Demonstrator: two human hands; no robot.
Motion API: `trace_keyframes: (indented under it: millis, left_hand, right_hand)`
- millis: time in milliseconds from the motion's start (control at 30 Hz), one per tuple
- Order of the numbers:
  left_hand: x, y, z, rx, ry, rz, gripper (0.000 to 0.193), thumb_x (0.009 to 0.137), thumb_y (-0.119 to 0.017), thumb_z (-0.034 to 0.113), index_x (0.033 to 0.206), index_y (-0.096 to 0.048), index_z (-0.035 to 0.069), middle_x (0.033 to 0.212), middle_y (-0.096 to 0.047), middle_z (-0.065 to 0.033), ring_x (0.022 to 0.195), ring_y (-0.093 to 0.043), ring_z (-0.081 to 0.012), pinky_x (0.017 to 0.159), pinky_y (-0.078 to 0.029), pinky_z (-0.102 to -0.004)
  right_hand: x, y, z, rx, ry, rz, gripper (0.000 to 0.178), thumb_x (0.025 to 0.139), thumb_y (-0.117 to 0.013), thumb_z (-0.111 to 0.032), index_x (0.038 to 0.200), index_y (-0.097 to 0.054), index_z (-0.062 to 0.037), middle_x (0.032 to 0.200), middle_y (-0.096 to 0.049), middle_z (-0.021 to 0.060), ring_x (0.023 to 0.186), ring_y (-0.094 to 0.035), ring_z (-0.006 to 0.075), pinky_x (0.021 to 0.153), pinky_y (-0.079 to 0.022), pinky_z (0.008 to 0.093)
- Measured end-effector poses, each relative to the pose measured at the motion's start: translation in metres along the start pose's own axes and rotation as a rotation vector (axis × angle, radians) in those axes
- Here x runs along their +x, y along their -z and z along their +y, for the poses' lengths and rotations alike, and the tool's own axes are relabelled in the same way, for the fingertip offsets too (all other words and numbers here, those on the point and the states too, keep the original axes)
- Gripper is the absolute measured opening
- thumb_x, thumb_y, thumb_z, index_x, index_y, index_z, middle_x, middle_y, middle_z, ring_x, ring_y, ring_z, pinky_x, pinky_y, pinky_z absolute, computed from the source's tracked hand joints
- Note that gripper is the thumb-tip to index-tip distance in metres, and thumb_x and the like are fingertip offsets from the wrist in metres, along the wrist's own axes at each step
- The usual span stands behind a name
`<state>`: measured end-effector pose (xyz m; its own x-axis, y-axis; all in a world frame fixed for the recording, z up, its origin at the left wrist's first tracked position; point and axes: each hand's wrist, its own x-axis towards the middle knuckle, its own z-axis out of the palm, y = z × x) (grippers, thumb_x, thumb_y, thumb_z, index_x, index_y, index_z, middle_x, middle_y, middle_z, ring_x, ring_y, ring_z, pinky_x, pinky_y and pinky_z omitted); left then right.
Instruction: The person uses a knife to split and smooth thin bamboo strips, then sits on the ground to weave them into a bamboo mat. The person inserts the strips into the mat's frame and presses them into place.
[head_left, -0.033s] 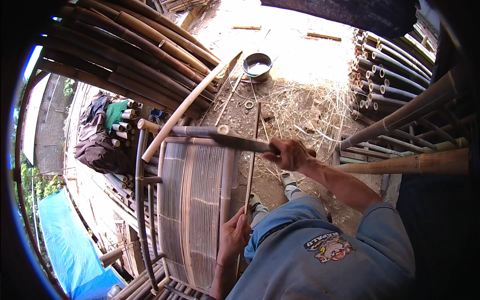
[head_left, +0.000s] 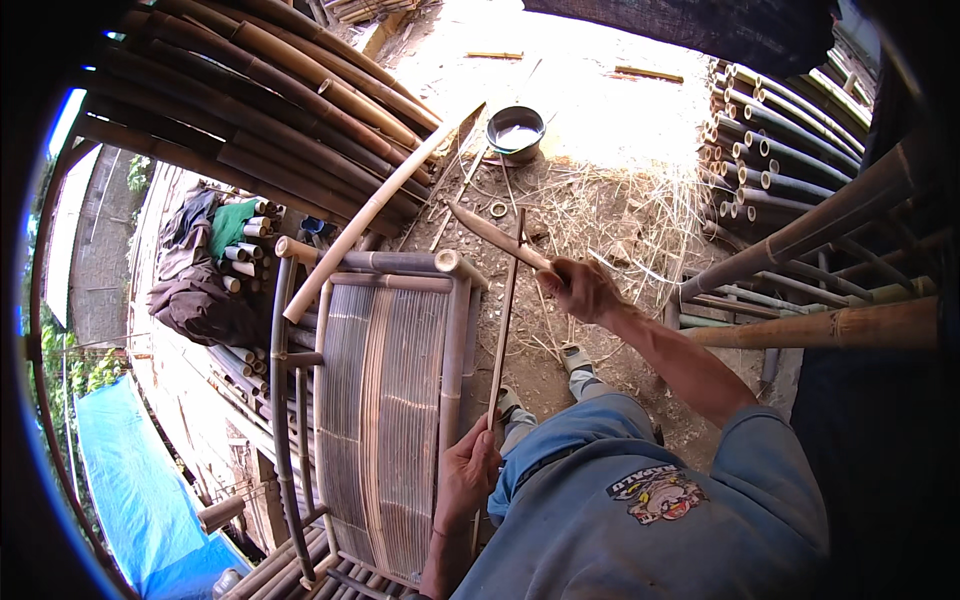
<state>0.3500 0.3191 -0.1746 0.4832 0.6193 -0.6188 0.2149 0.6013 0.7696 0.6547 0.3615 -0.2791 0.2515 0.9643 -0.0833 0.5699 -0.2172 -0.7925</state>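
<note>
My right hand (head_left: pixel 588 290) is closed round the handle of a large knife, its long blade (head_left: pixel 490 230) pointing up and left. That blade crosses a thin bamboo strip (head_left: pixel 503 340) near the far end; whether they touch I cannot tell. Lower down, my left hand (head_left: pixel 470 465) grips the same strip with fingers wrapped round it, just above my lap. The strip stands almost straight out from me, away toward the littered ground. Immediately left of it is a bamboo bench (head_left: pixel 455 370) with a slatted seat, close beside my left hand.
A long pale bamboo pole (head_left: pixel 385 210) leans across the bench's far left corner. Dark poles (head_left: pixel 270 90) are stacked at the upper left, more poles (head_left: pixel 790 140) at the right. A black bucket (head_left: pixel 515 135) stands ahead, near scattered shavings (head_left: pixel 630 220). Clothes (head_left: pixel 195 270) lie left.
The knife has swung away from me, off the bench's corner, and its blade now slants up-left. My right hand has turned slightly; the left hand and strip have hardly moved.
</note>
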Motion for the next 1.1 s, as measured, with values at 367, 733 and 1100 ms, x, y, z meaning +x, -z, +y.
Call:
trace_keyframes:
  millis: [367,733,1100]
  left_hand:
    - [-0.033,0.012,-0.012,-0.005,0.026,-0.006,0.043,0.100,-0.053,0.027,0.134,-0.052,-0.001,0.060,-0.044,0.0067,0.048,-0.035,-0.0006,0.043,-0.025,-0.0188]
    - [0.022,-0.018,0.010,0.460,-0.198,0.293,0.027,0.098,-0.058,0.026,0.098,-0.067,0.001,0.061,-0.045,0.0074,0.054,-0.038,-0.0006,0.047,-0.028,-0.0199]
    - [-0.002,-0.014,-0.007,0.368,-0.129,0.251,0.026,0.099,-0.056,0.024,0.106,-0.066,0.001,0.063,-0.046,0.0082,0.053,-0.038,0.0002,0.046,-0.028,-0.0188]
  right_hand:
    - [0.024,0.027,0.047,0.293,-0.385,0.169,0.065,0.093,-0.039,-0.069,0.074,-0.052,-0.0076,0.053,-0.049,-0.0008,0.041,-0.050,0.0087,0.039,-0.041,0.0277]
    - [-0.041,-0.031,-0.043,-0.259,0.467,0.233,0.064,0.090,-0.044,-0.068,0.083,-0.057,-0.0053,0.065,-0.063,0.0141,0.056,-0.066,0.0286,0.055,-0.055,0.0431]
    - [-0.015,0.001,-0.019,-0.203,0.326,0.169,0.060,0.094,-0.040,-0.065,0.086,-0.058,-0.0082,0.059,-0.060,0.0092,0.048,-0.060,0.0233,0.050,-0.054,0.0408]
